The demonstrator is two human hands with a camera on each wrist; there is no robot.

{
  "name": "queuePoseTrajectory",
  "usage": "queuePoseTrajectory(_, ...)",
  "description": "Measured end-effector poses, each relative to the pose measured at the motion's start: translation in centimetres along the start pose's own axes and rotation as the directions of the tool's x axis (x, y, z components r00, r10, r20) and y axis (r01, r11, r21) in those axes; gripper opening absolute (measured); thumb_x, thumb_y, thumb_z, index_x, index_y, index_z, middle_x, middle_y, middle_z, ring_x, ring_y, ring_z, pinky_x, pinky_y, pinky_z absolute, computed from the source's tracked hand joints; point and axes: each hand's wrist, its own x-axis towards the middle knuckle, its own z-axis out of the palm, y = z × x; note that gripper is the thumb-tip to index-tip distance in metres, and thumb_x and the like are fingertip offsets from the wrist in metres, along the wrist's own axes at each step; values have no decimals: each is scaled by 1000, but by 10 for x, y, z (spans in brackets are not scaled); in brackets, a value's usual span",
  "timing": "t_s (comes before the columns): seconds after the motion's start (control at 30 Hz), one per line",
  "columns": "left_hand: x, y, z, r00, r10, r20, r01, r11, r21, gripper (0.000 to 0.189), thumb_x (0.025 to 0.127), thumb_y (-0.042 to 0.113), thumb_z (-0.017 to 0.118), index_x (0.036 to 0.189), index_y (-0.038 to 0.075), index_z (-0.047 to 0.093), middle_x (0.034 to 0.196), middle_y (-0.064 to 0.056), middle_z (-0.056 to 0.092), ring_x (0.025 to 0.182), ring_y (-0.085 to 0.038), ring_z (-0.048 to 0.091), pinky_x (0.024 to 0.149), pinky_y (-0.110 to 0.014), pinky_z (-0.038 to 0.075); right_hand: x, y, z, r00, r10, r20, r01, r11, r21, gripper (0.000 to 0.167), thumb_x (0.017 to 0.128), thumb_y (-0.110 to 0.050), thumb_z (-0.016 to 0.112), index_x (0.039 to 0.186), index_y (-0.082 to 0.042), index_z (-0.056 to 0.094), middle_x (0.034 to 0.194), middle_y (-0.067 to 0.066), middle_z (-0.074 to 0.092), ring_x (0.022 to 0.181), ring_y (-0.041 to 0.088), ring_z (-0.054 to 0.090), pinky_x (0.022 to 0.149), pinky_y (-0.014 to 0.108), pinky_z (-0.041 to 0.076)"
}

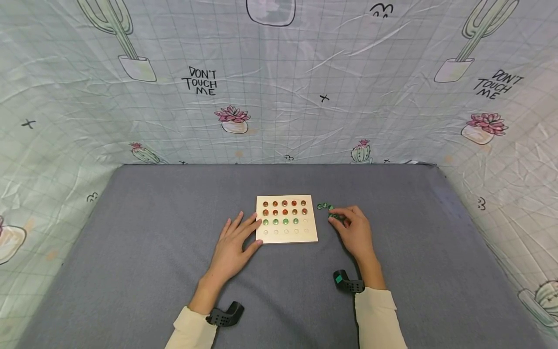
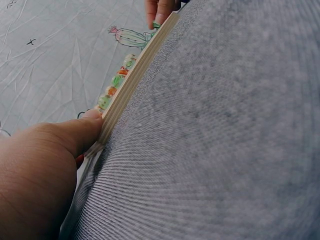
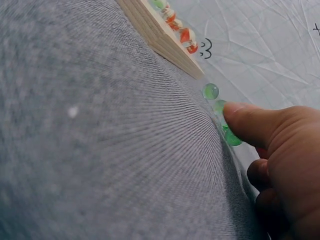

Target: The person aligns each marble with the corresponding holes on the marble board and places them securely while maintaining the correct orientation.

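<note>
A pale wooden board [image 1: 284, 238] with rows of round hollows lies on the table. Red-orange marbles [image 1: 285, 203] fill its two far rows, and several green marbles [image 1: 285, 221] sit in the third row. My left hand [image 1: 231, 249] rests at the board's left edge, fingers spread, with thumb and fingertips touching it. Off the right side, my right hand [image 1: 356, 231] pinches a green marble [image 3: 220, 106] between thumb and forefinger, low over the cloth. Other loose green marbles [image 1: 324, 205] lie right beside those fingertips; part of the group is hidden by the hand.
Grey cloth [image 1: 152, 252] covers the table. A patterned curtain [image 1: 279, 87] with cactus drawings hangs behind it and along both sides. Each wrist wears a black camera band, one on the left [image 1: 225, 315] and one on the right [image 1: 348, 282].
</note>
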Motion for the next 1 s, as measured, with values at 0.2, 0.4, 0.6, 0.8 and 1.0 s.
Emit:
queuePoseTrajectory(0.2,0,0,0,1000,0,0,0,1000,-2,54,89,33,69,138,17,54,146,-2,44,140,-31,27,116,-49,11,0,-2,-1,999,-25,-22,26,996,87,20,82,-9,76,102,-6,74,86,3,56,62,12,43,52,22,33)
queuePoseTrajectory(0.4,1,-2,0,1000,4,0,-4,1000,3,55,88,34,69,138,17,54,146,-2,44,140,-31,27,116,-50,11,1,-5,-2,999,-20,-31,23,996,89,20,84,-9,75,103,-9,73,87,2,61,62,13,46,53,23,35)
queuePoseTrajectory(0.6,1,-2,0,1000,9,-5,-9,1000,0,54,88,34,69,138,17,55,146,-2,45,140,-31,27,116,-50,11,1,-9,-2,1000,-3,-14,4,998,70,20,85,-11,74,105,-12,73,88,2,65,65,14,51,55,27,41)
queuePoseTrajectory(0.8,2,-2,-1,1000,9,1,-9,1000,-2,54,88,34,69,138,17,55,146,-2,45,140,-31,27,116,-50,12,1,-12,0,1000,4,7,-5,998,65,21,86,-11,72,107,-13,73,87,2,64,65,14,51,55,28,42)
queuePoseTrajectory(1.0,3,-2,-2,1000,10,2,-10,1000,-3,54,88,35,69,137,16,55,145,-2,45,140,-32,28,115,-51,12,3,-14,1,1000,-17,5,17,998,55,21,86,-11,72,107,-13,73,84,2,62,64,14,51,54,27,41)
